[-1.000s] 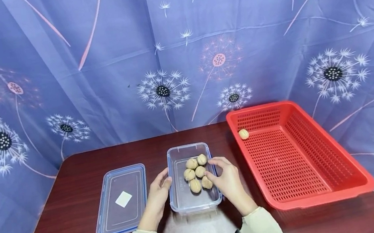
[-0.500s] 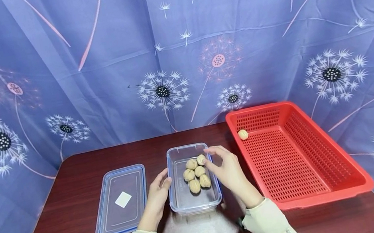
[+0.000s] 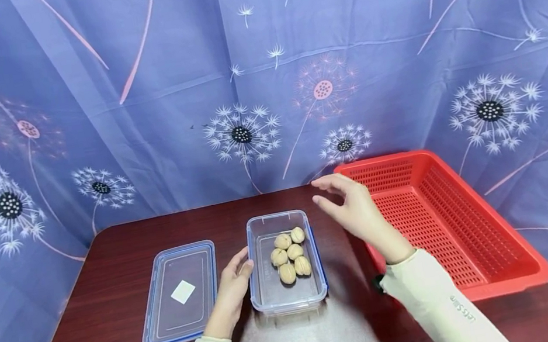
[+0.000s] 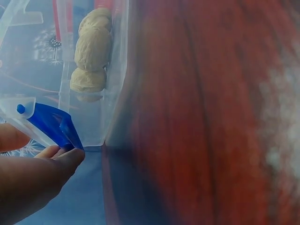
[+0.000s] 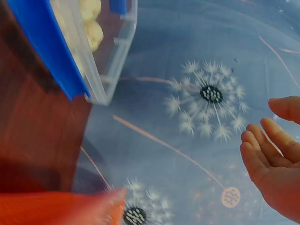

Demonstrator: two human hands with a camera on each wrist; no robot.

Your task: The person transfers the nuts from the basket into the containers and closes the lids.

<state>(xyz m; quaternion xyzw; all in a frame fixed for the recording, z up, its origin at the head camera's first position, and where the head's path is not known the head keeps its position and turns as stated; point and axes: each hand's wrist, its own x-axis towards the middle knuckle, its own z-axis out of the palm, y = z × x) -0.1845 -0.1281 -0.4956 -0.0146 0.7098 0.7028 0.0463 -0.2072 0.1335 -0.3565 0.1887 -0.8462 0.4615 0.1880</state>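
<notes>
A clear plastic food container [image 3: 288,294] with blue side latches stands on the table. Several walnuts [image 3: 287,274] lie together toward its right side. At the container's left side my left hand [image 3: 230,287] grips the edge; in the left wrist view its fingers [image 4: 65,161] meet the blue latch [image 4: 54,126]. My right hand [image 3: 356,209] is raised above the left rim of the red basket [image 3: 452,227]. Its thumb and fingers are apart, and nothing is between them. That hand and forearm cover part of the basket's left side.
Left of the container, a clear lid [image 3: 168,317] with a blue seal and a white square lies flat on the dark red wooden table [image 3: 107,261]. Behind the table hangs a blue curtain [image 3: 170,151] with dandelion prints.
My right hand has left the container and moved up and right to the basket's edge. A walnut seen earlier in the basket's corner is now hidden behind it. The left hand stays put.
</notes>
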